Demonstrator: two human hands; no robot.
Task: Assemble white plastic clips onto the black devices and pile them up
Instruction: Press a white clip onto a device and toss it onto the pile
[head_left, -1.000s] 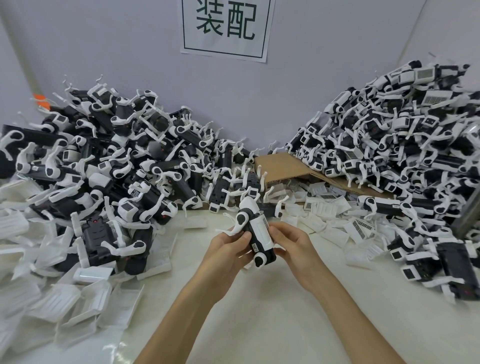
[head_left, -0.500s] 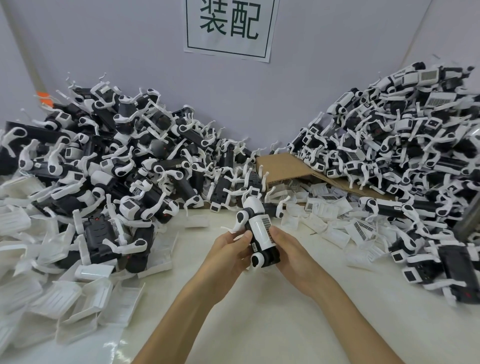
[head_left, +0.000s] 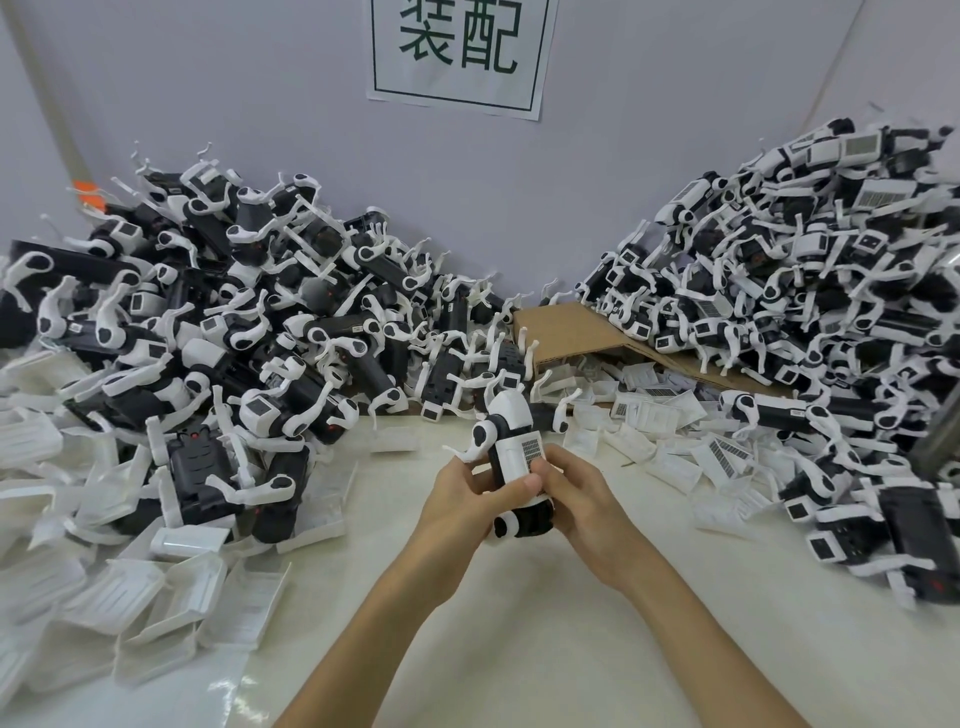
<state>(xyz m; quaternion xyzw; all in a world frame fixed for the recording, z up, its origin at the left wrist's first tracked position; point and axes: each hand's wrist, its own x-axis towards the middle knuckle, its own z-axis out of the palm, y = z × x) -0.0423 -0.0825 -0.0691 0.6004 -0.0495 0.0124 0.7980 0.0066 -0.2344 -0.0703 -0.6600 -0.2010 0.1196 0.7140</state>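
Observation:
Both my hands hold one black device (head_left: 530, 519) above the middle of the white table. A white plastic clip (head_left: 511, 447) with a barcode label covers its top face. My left hand (head_left: 462, 499) grips the device from the left, thumb laid across the clip. My right hand (head_left: 576, 493) grips it from the right, fingers curled round the far side. The device's lower end with a white round cap sticks out below my hands. Much of its black body is hidden by my fingers.
A big pile of black devices with white clips (head_left: 218, 322) fills the left. A taller pile (head_left: 810, 291) rises on the right. Loose white clips (head_left: 135, 613) lie front left and behind my hands (head_left: 670, 415). A cardboard sheet (head_left: 566, 332) lies between the piles.
My hands have closed more tightly round the device, and my left thumb has slid up over the white clip. The device stays in about the same place.

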